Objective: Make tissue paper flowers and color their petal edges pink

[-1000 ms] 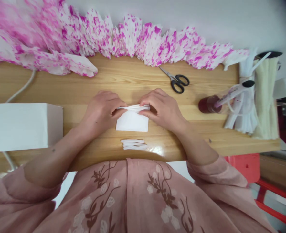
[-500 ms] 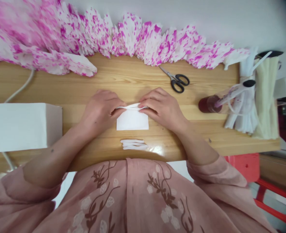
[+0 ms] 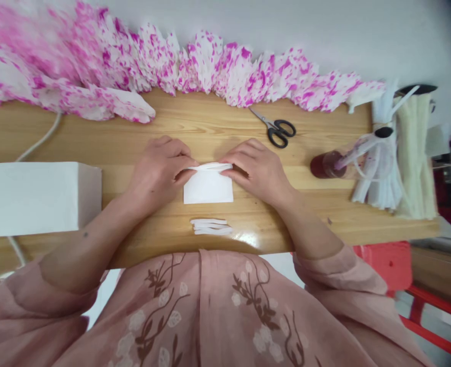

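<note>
A white sheet of tissue-like paper lies on the wooden table, its far edge gathered into narrow folds. My left hand pinches the left end of that folded edge between thumb and fingers. At the right end, my right hand is closed on the same edge, thumb below and fingers above. Nearer my body lie several thin white folded strips, touched by neither hand. Beyond my right hand rest scissors with black handles, blades pointing away to the left.
Pink-spotted white crumpled paper lines the table's back. A white box stands at left, beside a pale cable. On the right are a bottle of dark red liquid, white strips and a cream bundle. A red stool stands below.
The fingers of my right hand have shifted slightly outward along the folded edge, so more of it shows. Both hands keep their hold, and the view has moved a little.
</note>
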A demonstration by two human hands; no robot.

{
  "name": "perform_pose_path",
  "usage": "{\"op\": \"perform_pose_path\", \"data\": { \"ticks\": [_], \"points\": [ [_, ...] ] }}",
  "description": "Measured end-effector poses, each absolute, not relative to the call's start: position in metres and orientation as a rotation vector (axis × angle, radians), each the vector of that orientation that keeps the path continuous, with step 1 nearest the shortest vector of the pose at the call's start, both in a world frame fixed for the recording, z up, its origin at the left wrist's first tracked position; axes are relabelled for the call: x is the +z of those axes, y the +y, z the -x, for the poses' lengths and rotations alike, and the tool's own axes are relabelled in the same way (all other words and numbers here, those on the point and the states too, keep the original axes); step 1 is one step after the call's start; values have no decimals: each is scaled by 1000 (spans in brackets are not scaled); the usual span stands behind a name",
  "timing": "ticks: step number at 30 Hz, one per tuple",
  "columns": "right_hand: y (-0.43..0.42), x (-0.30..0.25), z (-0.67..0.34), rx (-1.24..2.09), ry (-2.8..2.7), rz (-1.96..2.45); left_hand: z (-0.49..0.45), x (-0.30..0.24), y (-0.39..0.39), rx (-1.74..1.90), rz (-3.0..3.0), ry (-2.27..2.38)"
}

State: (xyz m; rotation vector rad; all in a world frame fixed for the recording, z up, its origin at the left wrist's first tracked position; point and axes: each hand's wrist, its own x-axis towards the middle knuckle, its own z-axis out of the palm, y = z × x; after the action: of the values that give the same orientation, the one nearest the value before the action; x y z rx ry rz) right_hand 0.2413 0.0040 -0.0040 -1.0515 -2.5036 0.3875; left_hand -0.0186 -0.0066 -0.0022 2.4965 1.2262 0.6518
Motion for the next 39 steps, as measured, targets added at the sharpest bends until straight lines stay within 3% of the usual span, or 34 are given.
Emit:
{"op": "perform_pose_path", "data": {
  "ticks": [39],
  "points": [
    [3,-7,-237,279,-2557,1073,24,-9,-9,467,-2738,1363]
  ]
}}
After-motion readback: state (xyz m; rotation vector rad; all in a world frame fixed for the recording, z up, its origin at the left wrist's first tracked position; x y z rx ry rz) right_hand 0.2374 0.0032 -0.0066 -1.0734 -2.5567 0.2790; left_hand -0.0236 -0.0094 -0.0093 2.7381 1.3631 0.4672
